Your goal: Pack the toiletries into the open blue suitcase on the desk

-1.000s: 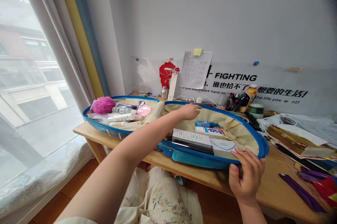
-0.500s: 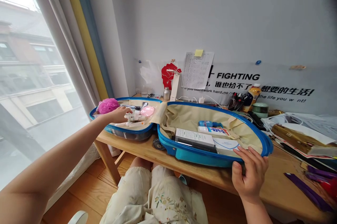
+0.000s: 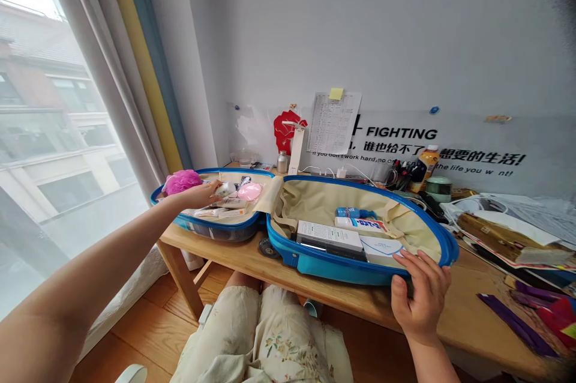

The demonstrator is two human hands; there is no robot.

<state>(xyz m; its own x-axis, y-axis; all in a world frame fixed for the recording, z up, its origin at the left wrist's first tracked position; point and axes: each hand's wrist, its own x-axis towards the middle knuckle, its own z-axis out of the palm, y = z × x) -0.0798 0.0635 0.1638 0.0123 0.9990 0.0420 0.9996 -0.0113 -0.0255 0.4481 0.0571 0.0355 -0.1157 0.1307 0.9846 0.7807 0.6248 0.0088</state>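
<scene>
A blue suitcase (image 3: 346, 272) lies opened flat on the wooden desk. My left hand (image 3: 207, 192) is over its left half, fingers closed on a small white bottle (image 3: 225, 189). Around it there are a magenta bath puff (image 3: 182, 181), a pink round pad (image 3: 250, 191), a pale tube (image 3: 230, 203) and packs of cotton swabs (image 3: 219, 212). My right hand (image 3: 422, 293) is spread open, its fingers resting on the near right rim. Inside the right half are a blue pump bottle (image 3: 353, 213), a toothpaste tube (image 3: 360, 224) and white boxes (image 3: 330, 235).
Behind the suitcase stand a silver bottle (image 3: 282, 162) and a white lamp (image 3: 296, 152). To the right are pens (image 3: 399, 176), an orange drink bottle (image 3: 427, 164), a green jar (image 3: 438, 188), a brown pouch (image 3: 488, 232) and purple strips (image 3: 517, 324). A window with curtains is at left.
My left hand has drawn back slightly left, with the white bottle now in its fingers, raised off the pale tube. My right hand stays at the rim; the view has shifted a little.
</scene>
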